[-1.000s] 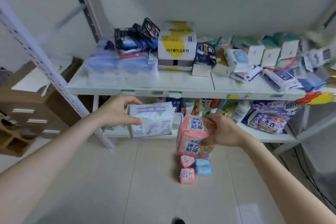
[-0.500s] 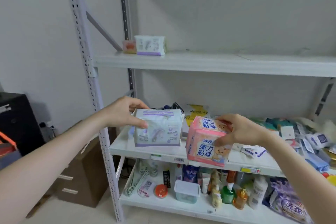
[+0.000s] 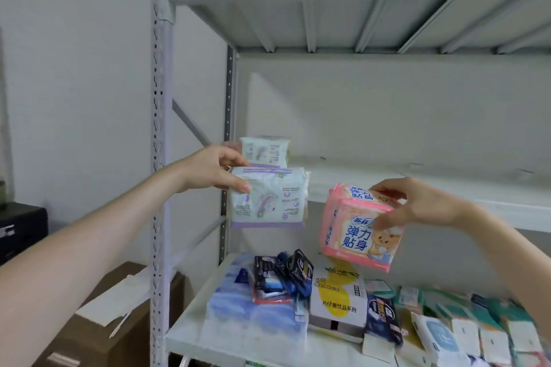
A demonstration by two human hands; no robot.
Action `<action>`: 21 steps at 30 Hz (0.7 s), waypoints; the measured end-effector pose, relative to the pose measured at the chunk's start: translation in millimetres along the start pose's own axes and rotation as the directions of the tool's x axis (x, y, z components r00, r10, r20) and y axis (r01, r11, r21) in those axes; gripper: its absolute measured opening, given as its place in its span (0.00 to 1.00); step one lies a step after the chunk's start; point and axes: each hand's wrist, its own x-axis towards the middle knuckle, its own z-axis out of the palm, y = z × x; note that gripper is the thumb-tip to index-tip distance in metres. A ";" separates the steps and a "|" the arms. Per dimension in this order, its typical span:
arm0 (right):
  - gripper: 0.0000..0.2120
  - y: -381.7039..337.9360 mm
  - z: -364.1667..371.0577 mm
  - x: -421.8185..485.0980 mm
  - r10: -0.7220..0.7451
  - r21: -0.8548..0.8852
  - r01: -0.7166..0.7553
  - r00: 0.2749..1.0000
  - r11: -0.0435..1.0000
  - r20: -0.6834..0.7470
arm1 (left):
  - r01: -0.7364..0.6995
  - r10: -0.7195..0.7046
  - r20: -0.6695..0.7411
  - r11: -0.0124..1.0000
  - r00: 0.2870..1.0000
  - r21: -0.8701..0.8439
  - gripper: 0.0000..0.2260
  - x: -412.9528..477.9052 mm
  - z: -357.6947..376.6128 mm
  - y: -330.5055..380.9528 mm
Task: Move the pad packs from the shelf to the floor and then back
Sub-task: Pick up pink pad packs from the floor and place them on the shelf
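Grip check: your left hand (image 3: 213, 171) pinches a white-and-purple plastic pad pack (image 3: 268, 201), and your right hand (image 3: 417, 205) grips a pink plastic pad pack (image 3: 356, 228). Both are held in the air before the grey metal shelf (image 3: 372, 171). Under them sits a yellow-and-white carton (image 3: 337, 301). Farther back, another white pad pack (image 3: 265, 150) rests on that shelf, behind your left one.

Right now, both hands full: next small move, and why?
Probably set the white pack in the left hand on the shelf, by the matching pack already there: it is level with the shelf edge, while the pink pack in the right hand hangs lower.
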 end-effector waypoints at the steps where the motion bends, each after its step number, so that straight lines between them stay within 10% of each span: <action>1: 0.26 -1.2 -2.7 11.3 -0.010 0.010 0.010 1.000 1.000 0.003 | 0.000 0.000 -0.006 1.000 1.000 -0.015 0.17 10.5 -5.5 -3.7; 21: 0.21 -5.0 -24.3 211.1 0.002 0.040 0.002 0.993 0.999 -0.120 | -0.003 0.000 -0.030 0.995 1.000 -0.101 0.21 202.2 -82.3 -106.2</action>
